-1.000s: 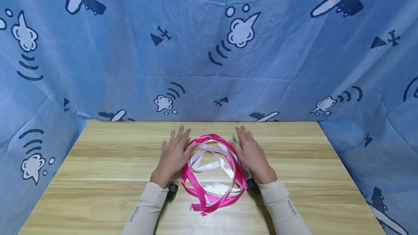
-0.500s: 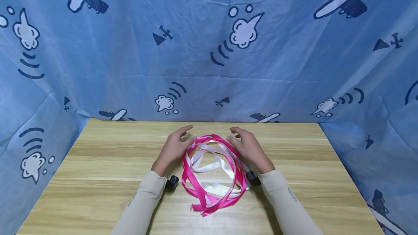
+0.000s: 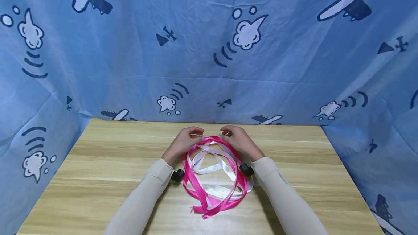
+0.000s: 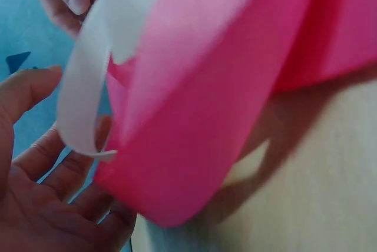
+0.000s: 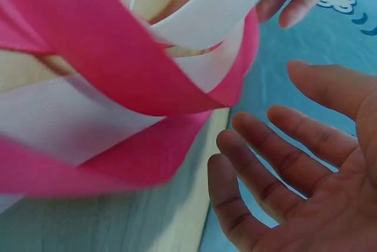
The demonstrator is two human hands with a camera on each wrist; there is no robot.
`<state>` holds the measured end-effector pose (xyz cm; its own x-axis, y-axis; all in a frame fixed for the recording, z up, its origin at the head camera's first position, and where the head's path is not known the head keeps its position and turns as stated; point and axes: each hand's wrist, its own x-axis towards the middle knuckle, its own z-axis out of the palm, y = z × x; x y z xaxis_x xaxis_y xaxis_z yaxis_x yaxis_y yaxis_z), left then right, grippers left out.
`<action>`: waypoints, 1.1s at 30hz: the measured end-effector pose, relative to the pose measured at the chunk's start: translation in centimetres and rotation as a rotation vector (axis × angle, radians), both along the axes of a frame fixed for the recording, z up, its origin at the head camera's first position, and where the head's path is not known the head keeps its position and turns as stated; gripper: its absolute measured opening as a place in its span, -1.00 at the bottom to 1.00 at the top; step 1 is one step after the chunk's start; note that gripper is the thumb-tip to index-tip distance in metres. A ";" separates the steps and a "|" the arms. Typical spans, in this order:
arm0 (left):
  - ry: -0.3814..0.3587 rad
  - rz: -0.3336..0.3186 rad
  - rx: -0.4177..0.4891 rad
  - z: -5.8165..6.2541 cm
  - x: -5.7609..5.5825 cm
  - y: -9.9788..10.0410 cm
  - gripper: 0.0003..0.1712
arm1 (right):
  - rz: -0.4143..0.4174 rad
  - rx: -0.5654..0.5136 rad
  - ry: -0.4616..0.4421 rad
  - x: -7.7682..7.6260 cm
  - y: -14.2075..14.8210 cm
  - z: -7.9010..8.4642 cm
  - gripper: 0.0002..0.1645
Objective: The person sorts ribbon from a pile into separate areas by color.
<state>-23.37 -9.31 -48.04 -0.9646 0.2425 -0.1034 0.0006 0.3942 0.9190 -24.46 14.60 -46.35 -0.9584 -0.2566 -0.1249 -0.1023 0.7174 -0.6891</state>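
Note:
A pink satin ribbon (image 3: 197,184) and a white ribbon (image 3: 208,170) lie in a loose round coil on the wooden table. At the coil's far left edge is my left hand (image 3: 183,143), fingers gently bent and thumb apart from them. In the left wrist view its fingers (image 4: 76,172) reach behind the ribbon loops without pinching them. My right hand (image 3: 241,143) mirrors it at the far right edge. The right wrist view shows its fingers (image 5: 283,161) spread and slightly bent, just beside the pink ribbon (image 5: 129,69), holding nothing.
The wooden table (image 3: 107,177) ends at the back against a blue curtain (image 3: 196,53) printed with planes and clouds, which also hangs on both sides. Small black wrist cameras (image 3: 177,175) sit close to the coil, the right camera (image 3: 246,170) overlapping its edge in the head view.
Both hands have moved inward toward each other along the coil's far edge. Their fingers went from straight and spread to bent. The coil stays nearly where it was.

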 end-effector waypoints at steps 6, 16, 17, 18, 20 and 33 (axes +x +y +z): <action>-0.019 -0.012 0.002 -0.5 -0.9 0.9 -0.57 | 0.037 0.020 -0.003 -1.1 -0.7 -0.9 -0.57; 0.022 -0.012 -0.112 -0.8 -1.4 2.6 -0.70 | 0.132 0.020 0.053 -2.0 -2.1 -1.4 -0.79; 0.027 -0.009 -0.126 -0.7 -1.4 2.7 -0.72 | 0.135 0.023 0.052 -2.0 -2.3 -1.4 -0.81; 0.032 -0.008 -0.138 -0.8 -1.4 2.7 -0.75 | 0.135 0.028 0.046 -2.0 -2.4 -1.5 -0.83; 0.042 -0.007 -0.161 -0.7 -1.3 2.8 -0.79 | 0.130 0.033 0.036 -2.0 -2.6 -1.6 -0.85; 0.052 0.019 -0.144 -1.1 -1.3 2.5 -0.86 | 0.101 -0.026 0.013 -1.6 -2.8 -1.5 -0.87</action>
<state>-24.64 -6.78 -49.17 -0.9738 0.2106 -0.0857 0.0381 0.5228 0.8516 -26.05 11.78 -47.88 -0.9288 -0.3555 -0.1045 -0.1826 0.6846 -0.7056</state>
